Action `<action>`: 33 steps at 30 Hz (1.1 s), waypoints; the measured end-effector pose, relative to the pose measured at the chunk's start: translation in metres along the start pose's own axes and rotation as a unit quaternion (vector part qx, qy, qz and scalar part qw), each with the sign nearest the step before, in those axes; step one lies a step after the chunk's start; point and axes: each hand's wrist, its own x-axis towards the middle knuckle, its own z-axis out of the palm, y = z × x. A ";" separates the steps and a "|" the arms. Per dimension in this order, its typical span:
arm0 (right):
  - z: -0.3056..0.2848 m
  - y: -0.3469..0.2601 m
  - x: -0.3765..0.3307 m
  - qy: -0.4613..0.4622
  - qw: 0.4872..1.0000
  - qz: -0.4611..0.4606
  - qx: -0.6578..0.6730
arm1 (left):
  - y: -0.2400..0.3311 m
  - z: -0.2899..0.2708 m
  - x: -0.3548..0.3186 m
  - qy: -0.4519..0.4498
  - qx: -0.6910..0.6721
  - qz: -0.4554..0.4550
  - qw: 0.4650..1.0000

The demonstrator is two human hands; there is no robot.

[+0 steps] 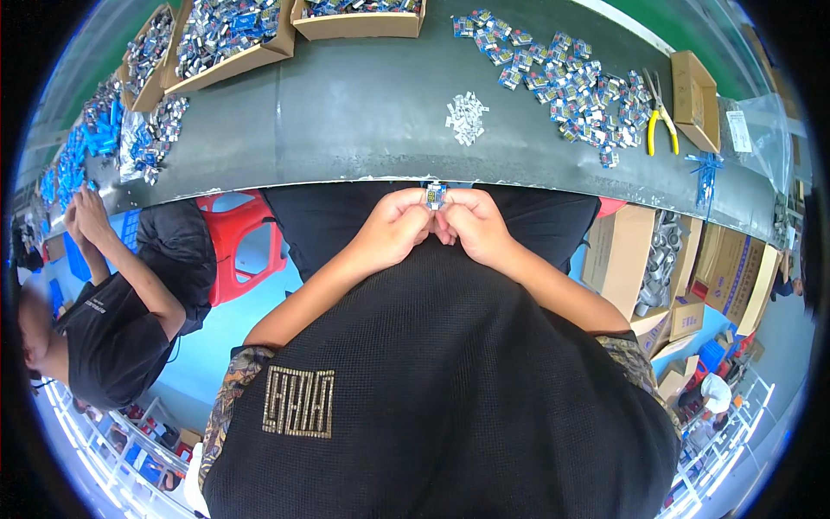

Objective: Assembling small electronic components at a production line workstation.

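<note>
Between my two hands, at the near edge of the dark work table [346,121], is a small blue circuit board [435,197] with a little display on its face. My left hand [398,227] pinches it from the left, fingers curled and thumb against it. From the other side my right hand [478,227] grips it in the same way. The fingertips behind the board are mostly hidden. Beyond my hands lies a small heap of white parts [467,119]. Farther right, many similar blue boards [596,99] are spread loosely on the table.
Yellow-handled pliers [661,121] lie beside a cardboard box [694,102] and a blue bundle of strips [707,177]. Cardboard trays [229,73] of parts stand at far left. A co-worker [121,320] sits left, near a red stool [238,246]. Cartons [622,251] stand below right.
</note>
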 end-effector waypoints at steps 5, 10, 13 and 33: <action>0.000 0.002 0.000 0.004 1.000 -0.001 -0.001 | -0.003 0.004 0.001 0.011 -0.068 0.001 0.998; 0.001 0.003 0.003 0.014 1.000 -0.008 0.000 | 0.002 0.004 0.001 0.000 -0.050 0.001 0.999; -0.001 0.002 0.002 0.021 1.000 -0.019 -0.004 | 0.003 0.006 0.000 0.005 -0.045 -0.011 0.999; -0.036 -0.126 0.015 0.298 0.766 -0.306 -0.480 | 0.167 -0.013 0.024 0.345 0.348 0.394 0.778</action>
